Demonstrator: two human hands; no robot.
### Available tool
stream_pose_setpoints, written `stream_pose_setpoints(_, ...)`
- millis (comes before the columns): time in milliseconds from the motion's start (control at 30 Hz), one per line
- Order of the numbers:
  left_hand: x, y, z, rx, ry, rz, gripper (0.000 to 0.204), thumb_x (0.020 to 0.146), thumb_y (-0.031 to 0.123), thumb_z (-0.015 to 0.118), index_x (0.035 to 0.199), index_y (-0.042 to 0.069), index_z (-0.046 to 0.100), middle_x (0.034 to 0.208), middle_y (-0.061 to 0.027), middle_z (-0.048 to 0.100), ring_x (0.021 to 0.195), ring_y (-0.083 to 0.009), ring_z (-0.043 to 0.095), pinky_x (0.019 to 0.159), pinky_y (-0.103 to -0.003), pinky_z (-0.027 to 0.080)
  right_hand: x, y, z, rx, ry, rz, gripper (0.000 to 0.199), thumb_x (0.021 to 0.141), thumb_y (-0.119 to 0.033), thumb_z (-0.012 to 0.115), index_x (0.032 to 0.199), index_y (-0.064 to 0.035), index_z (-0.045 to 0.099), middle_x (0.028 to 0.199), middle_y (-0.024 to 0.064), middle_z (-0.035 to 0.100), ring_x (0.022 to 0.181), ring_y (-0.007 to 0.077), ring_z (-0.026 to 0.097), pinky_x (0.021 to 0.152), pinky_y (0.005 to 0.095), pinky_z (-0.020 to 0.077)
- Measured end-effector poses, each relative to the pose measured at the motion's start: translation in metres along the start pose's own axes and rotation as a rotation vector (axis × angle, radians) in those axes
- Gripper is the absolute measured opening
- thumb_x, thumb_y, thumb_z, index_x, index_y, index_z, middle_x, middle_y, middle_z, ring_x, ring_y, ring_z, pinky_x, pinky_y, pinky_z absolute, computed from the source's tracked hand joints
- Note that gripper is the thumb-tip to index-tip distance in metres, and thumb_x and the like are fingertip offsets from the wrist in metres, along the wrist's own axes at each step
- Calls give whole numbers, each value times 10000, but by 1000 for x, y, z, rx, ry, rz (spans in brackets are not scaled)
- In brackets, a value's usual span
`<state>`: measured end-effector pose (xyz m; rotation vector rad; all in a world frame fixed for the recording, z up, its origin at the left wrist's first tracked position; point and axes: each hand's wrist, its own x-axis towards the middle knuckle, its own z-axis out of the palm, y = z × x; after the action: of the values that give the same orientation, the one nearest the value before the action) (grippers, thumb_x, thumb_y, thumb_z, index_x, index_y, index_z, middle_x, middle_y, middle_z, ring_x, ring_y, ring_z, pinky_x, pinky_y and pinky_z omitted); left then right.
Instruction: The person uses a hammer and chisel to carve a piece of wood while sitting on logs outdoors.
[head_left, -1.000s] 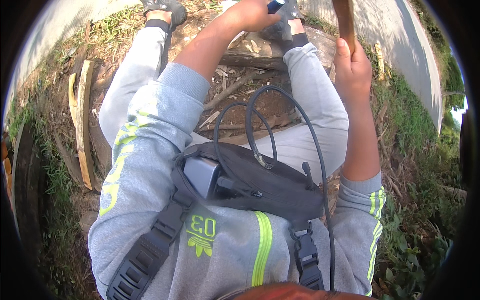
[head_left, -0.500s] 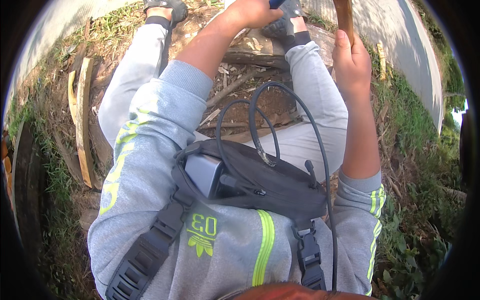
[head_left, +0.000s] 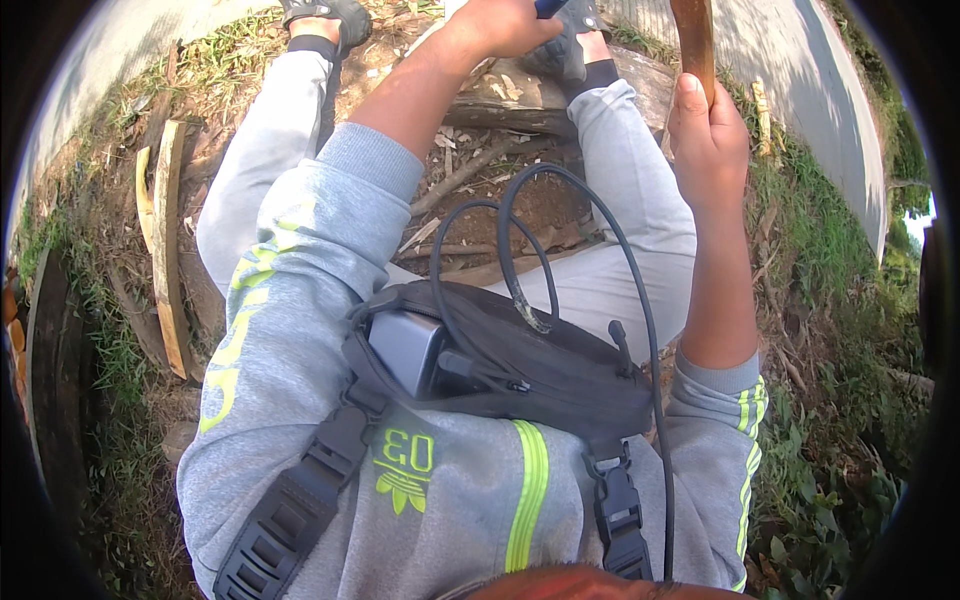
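My left hand [head_left: 500, 22] reaches forward at the top of the view and is closed on a blue-handled tool [head_left: 549, 7], most of which is cut off by the rim. My right hand [head_left: 708, 140] is raised on the right and grips a brown wooden stick [head_left: 694, 45] that rises upright out of view. Between my feet lies a thick log [head_left: 520, 95] on bare soil with wood chips. My legs in light grey trousers stretch to either side of it.
A black chest pouch [head_left: 520, 370] with a grey box and looping black cables hangs on my front. Split wooden slats [head_left: 165, 240] lie on the left. Grass and leafy plants [head_left: 830, 300] grow on the right beside a paved strip [head_left: 800, 80].
My right hand with the stick has shifted slightly upward and inward. The left hand stays at the log with the blue-handled tool.
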<state>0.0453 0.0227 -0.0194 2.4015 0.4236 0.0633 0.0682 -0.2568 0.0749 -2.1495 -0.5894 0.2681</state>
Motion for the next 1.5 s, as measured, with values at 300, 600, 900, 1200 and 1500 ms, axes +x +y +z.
stream_pose_setpoints(300, -3, 13, 2, 26, -8, 60, 467, 902, 436, 723, 953, -25, 783, 958, -314, 741, 941, -454, 738, 846, -516, 585, -25, 19, 20, -167, 82, -45, 455, 1080, -464, 598, 1164, -33, 714, 727, 133, 650, 692, 272, 643, 692, 415, 506)
stream_pose_setpoints(600, -1, 14, 5, 134, -51, 50, 459, 917, 432, 700, 986, -14, 783, 981, -294, 749, 941, -460, 731, 860, -516, 576, -31, 26, 14, -367, 13, 10, 503, 1075, -492, 605, 1196, -20, 727, 744, 98, 659, 715, 216, 639, 710, 369, 514)
stream_pose_setpoints(900, -3, 15, 14, 121, -65, 97, 449, 938, 428, 654, 999, 0, 775, 1013, -287, 748, 993, -462, 717, 897, -525, 559, -30, 34, 12, -319, 39, -9, 461, 1077, -463, 607, 1190, -31, 723, 737, 109, 666, 702, 247, 653, 693, 389, 512)
stream_pose_setpoints(1200, -2, 22, 13, 191, -75, 114, 489, 937, 468, 645, 971, -3, 775, 999, -286, 749, 966, -464, 721, 878, -536, 563, -27, 43, 10, -165, 92, 43, 435, 1079, -444, 612, 1198, -42, 724, 761, 117, 684, 732, 252, 671, 710, 392, 516)
stream_pose_setpoints(1500, -2, 21, 20, 223, -54, 92, 510, 939, 466, 640, 886, -26, 765, 914, -308, 735, 904, -477, 722, 843, -544, 566, -29, 46, 3, -83, 101, 69, 427, 1080, -449, 601, 1132, -44, 724, 746, 131, 683, 730, 291, 686, 695, 404, 509)
